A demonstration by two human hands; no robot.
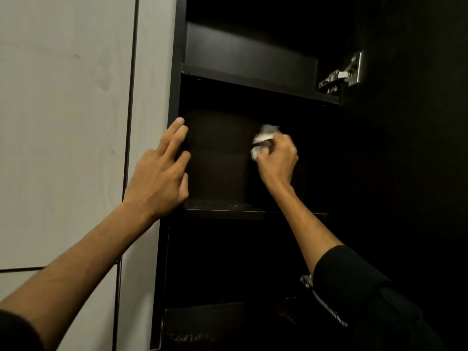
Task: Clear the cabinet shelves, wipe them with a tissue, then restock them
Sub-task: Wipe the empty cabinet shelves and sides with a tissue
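- Tissue (262, 141), white and crumpled into a wad, sits clenched in the right hand (277, 160), held up inside the middle bay of the cabinet (174, 97), near its back wall and well above the shelf below.
- Head view: the left hand (162, 173) lies with relaxed fingers against the cabinet's front edge, grasping nothing, seemingly steadying the body.
- Judging from this, wiping is the step in hand; firm, overlapping strokes from the back corner outward would likely do best, folding the wad to a fresh face as it soils.
- Middle shelf (228, 207) still shows pale specks of dust along its front lip, so that strip probably needs a pass.
- Cabinet boards are flat, matt and very dark; the interior is too dim to read further.
- Metal hinge (342, 73) gleams at upper right; the wall (63, 122) beside the cabinet is pale and smooth.
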